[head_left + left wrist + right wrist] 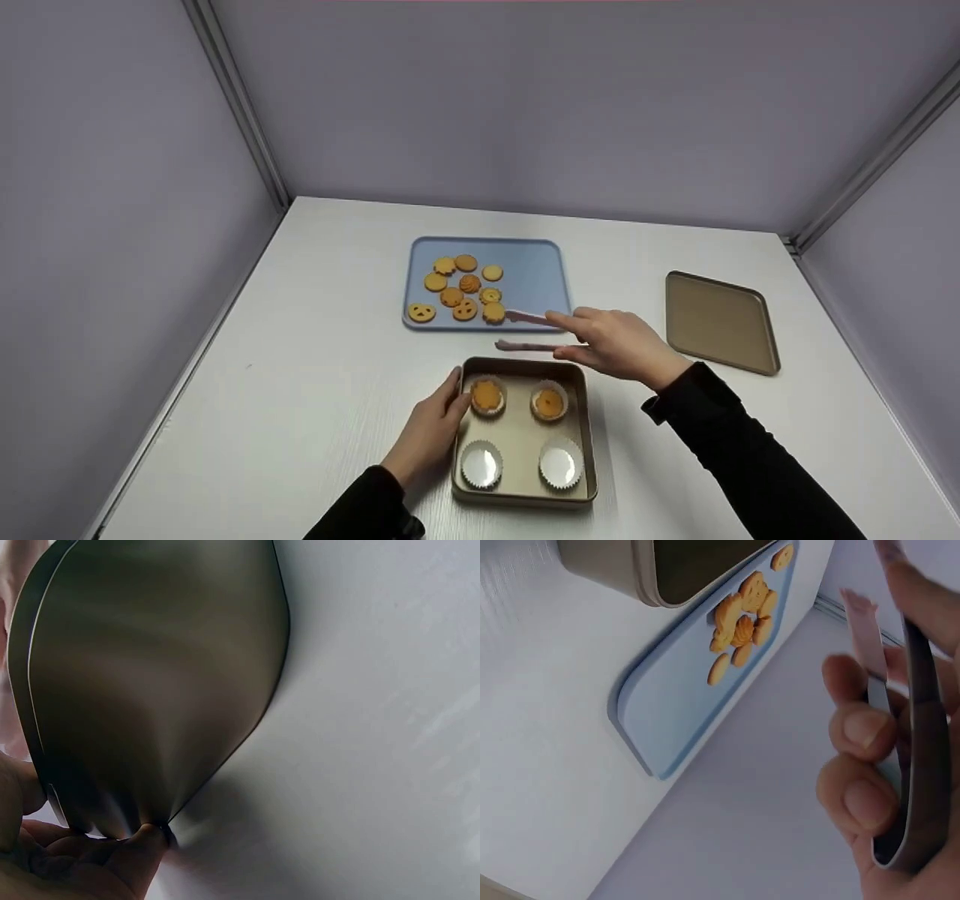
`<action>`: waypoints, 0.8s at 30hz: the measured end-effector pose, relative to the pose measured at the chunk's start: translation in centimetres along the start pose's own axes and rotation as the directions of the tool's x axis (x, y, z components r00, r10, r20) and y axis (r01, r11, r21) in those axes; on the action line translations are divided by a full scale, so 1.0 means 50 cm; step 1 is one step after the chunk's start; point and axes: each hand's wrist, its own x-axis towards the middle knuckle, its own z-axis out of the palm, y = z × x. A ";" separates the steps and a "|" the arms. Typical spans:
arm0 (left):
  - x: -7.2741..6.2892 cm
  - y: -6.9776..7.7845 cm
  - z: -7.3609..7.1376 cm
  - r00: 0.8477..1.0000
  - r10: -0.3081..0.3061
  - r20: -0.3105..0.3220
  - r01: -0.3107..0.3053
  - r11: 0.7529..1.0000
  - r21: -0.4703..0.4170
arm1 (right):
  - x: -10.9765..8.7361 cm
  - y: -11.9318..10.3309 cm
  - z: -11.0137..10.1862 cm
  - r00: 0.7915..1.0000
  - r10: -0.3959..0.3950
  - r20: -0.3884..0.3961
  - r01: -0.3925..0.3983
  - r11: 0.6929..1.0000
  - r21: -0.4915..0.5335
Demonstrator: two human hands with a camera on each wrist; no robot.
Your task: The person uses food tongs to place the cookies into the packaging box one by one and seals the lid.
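Gripping hands: left hand, tin edge | right hand, parted tongs | wide tabletop leftward

Pink-tipped tongs, arms spread; one tip beside a scalloped cookie, contact unclear. Bronze baking tin upright, four fluted cups inside, two holding cookies.

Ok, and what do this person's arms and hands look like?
The left sleeve and right sleeve are long and black, with no marking or print that I can make out, and their ends look uneven near the wrist. The left hand and right hand are bare: no gloves or rings show.
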 end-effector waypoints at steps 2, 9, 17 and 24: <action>0.001 0.000 0.001 1.000 -0.004 -0.002 0.004 1.000 0.002 | 0.005 0.002 0.006 0.999 0.039 -0.030 -0.040 0.999 -0.021; 0.002 0.000 0.001 1.000 -0.007 0.003 0.007 1.000 -0.002 | 0.027 0.002 0.030 0.983 0.178 -0.052 -0.179 0.984 -0.007; 0.000 0.001 0.000 1.000 0.000 -0.002 0.000 1.000 0.002 | 0.065 0.002 0.058 0.962 0.274 -0.011 -0.274 0.961 0.029; 0.000 0.002 -0.001 1.000 0.004 -0.005 -0.004 1.000 0.010 | 0.092 0.008 0.093 0.943 0.323 0.083 -0.325 0.945 0.013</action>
